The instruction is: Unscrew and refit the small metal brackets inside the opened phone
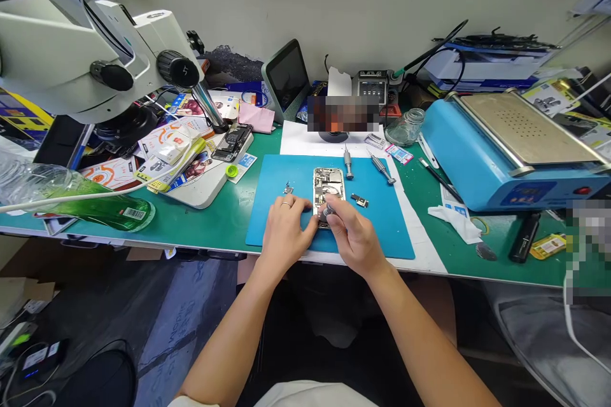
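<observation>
An opened phone (328,187) with its insides showing lies on a blue mat (382,216) near the table's front edge. My left hand (286,229), a ring on one finger, rests on the mat and steadies the phone's near left corner with curled fingers. My right hand (351,235) is closed on a small grey screwdriver (328,210) whose tip points down into the phone's lower part. Two more screwdrivers (349,164) (383,168) lie on the mat behind the phone. A small dark phone part (359,200) sits to its right, and tiny loose parts (287,189) to its left.
A white microscope (95,44) looms at the left above a cluttered pad with another opened phone (231,142). A green plastic bottle (81,200) lies at the front left. A blue heating machine (506,146) fills the right. A glass jar (405,127), a tablet (286,79) and a soldering station (372,86) stand behind.
</observation>
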The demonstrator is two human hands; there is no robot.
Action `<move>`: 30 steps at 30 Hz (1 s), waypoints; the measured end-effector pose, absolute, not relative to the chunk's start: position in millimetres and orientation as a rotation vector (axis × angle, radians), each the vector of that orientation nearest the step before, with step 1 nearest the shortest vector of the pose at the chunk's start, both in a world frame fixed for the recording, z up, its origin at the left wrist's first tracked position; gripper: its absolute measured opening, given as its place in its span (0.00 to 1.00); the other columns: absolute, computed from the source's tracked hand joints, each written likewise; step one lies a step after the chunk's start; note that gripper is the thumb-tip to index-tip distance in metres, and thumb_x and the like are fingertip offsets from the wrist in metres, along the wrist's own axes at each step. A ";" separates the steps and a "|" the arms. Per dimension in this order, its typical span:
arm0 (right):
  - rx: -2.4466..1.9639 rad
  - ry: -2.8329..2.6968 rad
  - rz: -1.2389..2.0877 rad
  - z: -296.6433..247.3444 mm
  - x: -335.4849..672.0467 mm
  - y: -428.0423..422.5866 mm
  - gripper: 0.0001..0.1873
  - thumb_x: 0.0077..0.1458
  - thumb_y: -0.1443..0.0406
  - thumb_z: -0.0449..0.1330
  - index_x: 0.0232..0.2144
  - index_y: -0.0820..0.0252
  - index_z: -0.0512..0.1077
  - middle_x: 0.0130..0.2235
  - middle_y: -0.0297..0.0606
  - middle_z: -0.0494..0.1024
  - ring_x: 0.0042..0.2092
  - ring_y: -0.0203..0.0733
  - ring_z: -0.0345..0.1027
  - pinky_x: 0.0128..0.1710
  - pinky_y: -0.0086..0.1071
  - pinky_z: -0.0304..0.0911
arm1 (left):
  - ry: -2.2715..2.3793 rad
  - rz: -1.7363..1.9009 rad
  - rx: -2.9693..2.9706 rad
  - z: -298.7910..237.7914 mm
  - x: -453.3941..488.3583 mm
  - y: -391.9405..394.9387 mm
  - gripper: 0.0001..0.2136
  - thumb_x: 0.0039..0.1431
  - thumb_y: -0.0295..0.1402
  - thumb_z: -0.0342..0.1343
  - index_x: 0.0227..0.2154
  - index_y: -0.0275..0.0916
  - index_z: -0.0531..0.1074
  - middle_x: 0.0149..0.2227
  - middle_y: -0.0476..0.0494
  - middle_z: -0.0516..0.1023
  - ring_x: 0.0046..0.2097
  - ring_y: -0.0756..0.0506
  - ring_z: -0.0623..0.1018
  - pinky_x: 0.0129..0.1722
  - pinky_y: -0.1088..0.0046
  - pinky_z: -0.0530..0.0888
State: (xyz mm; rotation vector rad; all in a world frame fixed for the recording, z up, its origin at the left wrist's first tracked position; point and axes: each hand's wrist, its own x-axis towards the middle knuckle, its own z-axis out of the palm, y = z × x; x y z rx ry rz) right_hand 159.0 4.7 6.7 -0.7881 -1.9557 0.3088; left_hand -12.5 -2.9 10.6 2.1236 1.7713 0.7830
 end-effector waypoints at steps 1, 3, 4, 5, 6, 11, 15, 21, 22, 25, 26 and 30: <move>-0.788 -1.957 0.306 7.4 158.7 4.8 0.29 0.74 0.68 0.51 0.72 0.43 0.56 0.48 0.42 0.83 0.45 0.45 0.81 0.43 0.39 0.81 | 1.773 0.787 2.127 10.5 -12.3 -3.0 0.04 0.67 0.31 0.59 0.43 0.44 0.74 0.44 0.44 0.78 0.48 0.38 0.74 0.48 0.60 0.71; -0.789 -1.959 0.316 8.5 158.4 5.0 0.29 0.74 0.67 0.51 0.72 0.42 0.57 0.48 0.42 0.83 0.45 0.45 0.81 0.42 0.39 0.81 | 1.781 0.795 2.130 10.2 -12.0 -3.2 0.04 0.67 0.31 0.60 0.44 0.44 0.74 0.44 0.44 0.78 0.48 0.38 0.75 0.47 0.60 0.71; -0.788 -1.959 0.324 8.8 158.3 5.1 0.28 0.74 0.67 0.51 0.71 0.43 0.58 0.49 0.42 0.83 0.46 0.45 0.81 0.42 0.40 0.81 | 1.783 0.797 2.129 10.1 -11.9 -3.3 0.05 0.67 0.31 0.60 0.44 0.44 0.74 0.44 0.44 0.78 0.48 0.38 0.75 0.46 0.60 0.71; -0.788 -1.957 0.331 8.9 158.2 5.1 0.28 0.74 0.67 0.52 0.71 0.43 0.58 0.49 0.43 0.83 0.46 0.46 0.81 0.43 0.40 0.81 | 1.783 0.799 2.129 9.9 -12.0 -3.4 0.05 0.67 0.31 0.60 0.44 0.44 0.74 0.44 0.44 0.78 0.48 0.38 0.75 0.46 0.60 0.71; -0.786 -1.954 0.334 8.9 158.2 5.1 0.28 0.74 0.67 0.52 0.71 0.43 0.59 0.50 0.43 0.83 0.47 0.46 0.81 0.43 0.40 0.81 | 1.779 0.802 2.129 9.7 -12.0 -3.4 0.05 0.67 0.31 0.60 0.44 0.44 0.74 0.44 0.44 0.78 0.48 0.38 0.75 0.46 0.60 0.72; -0.797 -1.938 0.347 7.2 158.7 4.7 0.29 0.73 0.68 0.52 0.71 0.43 0.58 0.54 0.43 0.82 0.52 0.47 0.80 0.50 0.43 0.80 | 1.755 0.811 2.128 9.0 -13.0 -3.4 0.04 0.67 0.32 0.59 0.44 0.43 0.74 0.44 0.43 0.78 0.48 0.38 0.75 0.47 0.59 0.72; -0.810 -1.935 0.369 6.5 159.7 4.6 0.27 0.74 0.66 0.52 0.71 0.43 0.59 0.49 0.41 0.83 0.47 0.46 0.81 0.46 0.42 0.80 | 1.755 0.802 2.136 9.4 -13.2 -3.4 0.04 0.68 0.32 0.59 0.44 0.43 0.74 0.44 0.43 0.78 0.47 0.38 0.74 0.48 0.59 0.72; -0.812 -1.922 0.393 9.0 160.4 5.3 0.24 0.75 0.62 0.50 0.69 0.45 0.62 0.48 0.43 0.82 0.44 0.46 0.79 0.44 0.42 0.80 | 1.762 0.807 2.134 9.9 -12.9 -3.6 0.05 0.67 0.32 0.60 0.44 0.43 0.74 0.44 0.43 0.78 0.48 0.38 0.75 0.47 0.59 0.72; -0.819 -1.918 0.391 9.4 160.2 5.3 0.24 0.75 0.63 0.50 0.69 0.45 0.62 0.47 0.42 0.82 0.44 0.46 0.79 0.44 0.42 0.80 | 1.757 0.810 2.136 9.6 -13.0 -3.7 0.05 0.68 0.32 0.59 0.44 0.43 0.74 0.44 0.43 0.78 0.48 0.38 0.75 0.47 0.59 0.72; -0.842 -1.912 0.386 9.5 159.8 5.1 0.25 0.74 0.65 0.51 0.69 0.44 0.61 0.48 0.42 0.82 0.46 0.47 0.80 0.47 0.43 0.79 | 1.741 0.820 2.140 8.3 -13.2 -3.7 0.04 0.68 0.33 0.59 0.44 0.43 0.74 0.45 0.43 0.78 0.48 0.38 0.75 0.48 0.59 0.72; -0.844 -1.911 0.387 9.2 159.7 5.0 0.26 0.74 0.66 0.52 0.70 0.44 0.61 0.48 0.42 0.82 0.47 0.47 0.80 0.48 0.43 0.79 | 1.740 0.819 2.138 7.9 -13.3 -3.7 0.04 0.69 0.33 0.59 0.44 0.43 0.74 0.45 0.43 0.78 0.48 0.38 0.75 0.48 0.59 0.72; -0.819 -1.917 0.378 7.6 159.8 5.9 0.27 0.73 0.67 0.53 0.70 0.43 0.60 0.48 0.41 0.83 0.47 0.46 0.81 0.47 0.42 0.79 | 1.746 0.809 2.141 7.9 -13.3 -3.8 0.04 0.69 0.33 0.59 0.44 0.43 0.74 0.45 0.43 0.78 0.48 0.38 0.74 0.48 0.59 0.72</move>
